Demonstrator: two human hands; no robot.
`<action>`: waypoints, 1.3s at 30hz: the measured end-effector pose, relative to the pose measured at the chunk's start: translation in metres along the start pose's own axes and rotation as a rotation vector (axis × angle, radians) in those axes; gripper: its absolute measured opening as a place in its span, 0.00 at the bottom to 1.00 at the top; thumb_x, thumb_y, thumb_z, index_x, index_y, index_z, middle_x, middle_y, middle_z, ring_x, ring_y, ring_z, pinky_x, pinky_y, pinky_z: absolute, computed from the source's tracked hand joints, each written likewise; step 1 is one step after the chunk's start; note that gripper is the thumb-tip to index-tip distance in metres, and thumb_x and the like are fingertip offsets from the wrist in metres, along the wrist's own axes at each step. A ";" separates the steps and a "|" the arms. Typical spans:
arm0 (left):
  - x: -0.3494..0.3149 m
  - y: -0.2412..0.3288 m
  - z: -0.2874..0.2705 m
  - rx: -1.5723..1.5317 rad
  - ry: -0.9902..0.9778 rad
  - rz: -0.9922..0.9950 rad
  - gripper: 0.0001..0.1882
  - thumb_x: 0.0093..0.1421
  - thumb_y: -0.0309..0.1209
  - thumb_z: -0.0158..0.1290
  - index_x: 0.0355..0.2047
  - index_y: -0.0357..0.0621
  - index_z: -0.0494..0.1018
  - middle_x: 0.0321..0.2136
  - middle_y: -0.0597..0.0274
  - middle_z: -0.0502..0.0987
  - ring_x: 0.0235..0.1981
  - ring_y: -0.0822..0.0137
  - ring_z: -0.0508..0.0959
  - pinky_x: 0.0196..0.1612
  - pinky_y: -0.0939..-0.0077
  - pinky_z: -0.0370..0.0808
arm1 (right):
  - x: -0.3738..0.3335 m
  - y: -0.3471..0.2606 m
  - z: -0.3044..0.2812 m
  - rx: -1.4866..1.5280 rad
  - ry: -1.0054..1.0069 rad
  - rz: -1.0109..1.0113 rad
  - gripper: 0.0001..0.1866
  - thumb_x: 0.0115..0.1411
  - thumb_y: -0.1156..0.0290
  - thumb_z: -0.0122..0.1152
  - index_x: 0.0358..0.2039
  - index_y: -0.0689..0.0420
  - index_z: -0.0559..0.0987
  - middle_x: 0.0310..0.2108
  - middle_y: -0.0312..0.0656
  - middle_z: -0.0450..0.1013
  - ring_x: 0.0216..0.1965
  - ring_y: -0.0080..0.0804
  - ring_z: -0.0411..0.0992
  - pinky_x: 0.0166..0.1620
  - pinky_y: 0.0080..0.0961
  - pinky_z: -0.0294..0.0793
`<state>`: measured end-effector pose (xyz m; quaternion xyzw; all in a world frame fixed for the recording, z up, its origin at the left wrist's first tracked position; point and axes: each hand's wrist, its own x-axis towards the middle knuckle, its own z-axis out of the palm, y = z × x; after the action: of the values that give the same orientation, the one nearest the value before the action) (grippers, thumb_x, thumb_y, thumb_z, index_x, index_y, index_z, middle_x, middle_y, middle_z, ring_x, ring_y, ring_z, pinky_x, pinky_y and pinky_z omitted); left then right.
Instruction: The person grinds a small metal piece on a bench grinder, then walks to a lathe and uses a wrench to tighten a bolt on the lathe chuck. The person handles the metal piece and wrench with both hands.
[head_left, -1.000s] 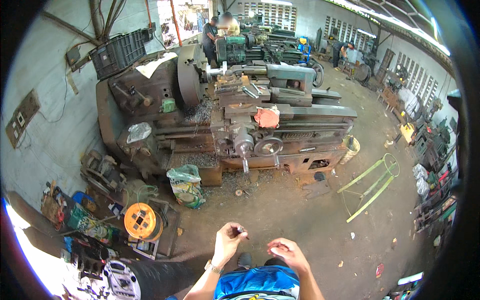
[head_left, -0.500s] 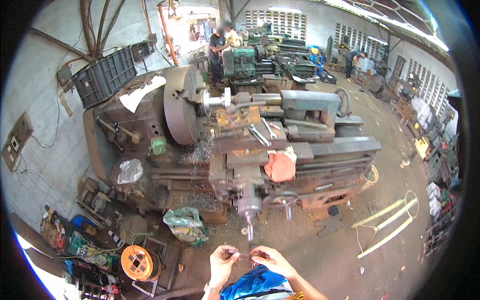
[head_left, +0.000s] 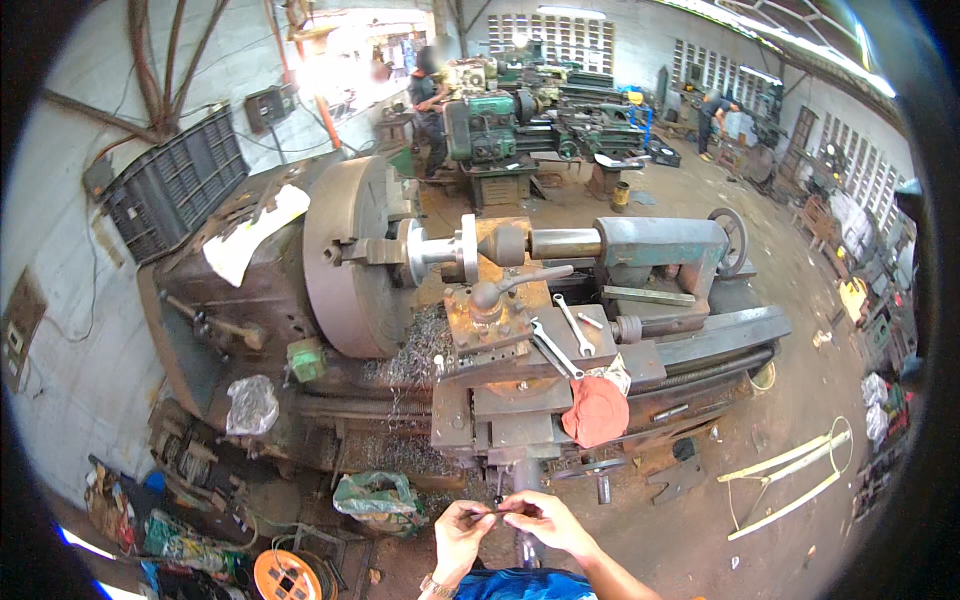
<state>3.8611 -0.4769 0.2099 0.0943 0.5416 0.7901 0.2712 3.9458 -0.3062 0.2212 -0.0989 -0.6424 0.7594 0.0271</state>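
My left hand [head_left: 458, 537] and my right hand [head_left: 546, 521] meet low in the middle, in front of the lathe carriage [head_left: 515, 402]. Fingertips of both are pinched around one small, thin dark piece [head_left: 497, 513], too small to name. Past them, a shiny flanged metal workpiece [head_left: 440, 250] sits between the big chuck [head_left: 325, 262] and the tailstock [head_left: 660, 243]. The tool post [head_left: 487, 312] has a lever handle on top. Wrenches [head_left: 574, 327] lie on the carriage to its right, beside a red cloth [head_left: 597, 411].
Metal chips [head_left: 418, 350] gather below the chuck. A green sack [head_left: 378, 500] and an orange spool [head_left: 286, 578] stand on the floor at left. Pale strips [head_left: 790, 480] lie at right. Farther back, one person [head_left: 428, 105] works near another green lathe [head_left: 485, 130], another person [head_left: 713, 122] at right.
My view has shifted, so the lathe appears larger and nearer. Both hands stay together, pinching the small piece, and now overlap the carriage's front end.
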 end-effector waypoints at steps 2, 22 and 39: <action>0.033 0.000 -0.006 0.008 -0.094 -0.037 0.12 0.58 0.14 0.61 0.40 0.35 0.73 0.38 0.60 0.79 0.39 0.71 0.80 0.46 0.77 0.79 | 0.011 0.002 0.004 0.114 0.162 0.042 0.13 0.64 0.75 0.65 0.48 0.65 0.78 0.41 0.39 0.78 0.42 0.24 0.76 0.47 0.22 0.77; 0.133 0.044 -0.072 0.086 -0.427 -0.095 0.13 0.58 0.16 0.62 0.42 0.33 0.73 0.38 0.54 0.82 0.41 0.68 0.82 0.47 0.74 0.81 | 0.066 -0.009 0.078 0.163 0.618 -0.033 0.11 0.63 0.74 0.67 0.45 0.64 0.80 0.36 0.37 0.79 0.36 0.22 0.77 0.41 0.21 0.77; 0.097 0.057 -0.048 0.191 -0.410 -0.058 0.10 0.60 0.18 0.61 0.41 0.35 0.74 0.37 0.56 0.81 0.40 0.69 0.81 0.45 0.74 0.80 | 0.040 -0.010 0.068 0.165 0.606 0.012 0.12 0.63 0.71 0.68 0.44 0.64 0.81 0.34 0.38 0.81 0.34 0.21 0.78 0.38 0.19 0.76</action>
<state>3.7398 -0.4792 0.2281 0.2624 0.5499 0.6914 0.3882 3.8929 -0.3640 0.2366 -0.3217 -0.5407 0.7452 0.2208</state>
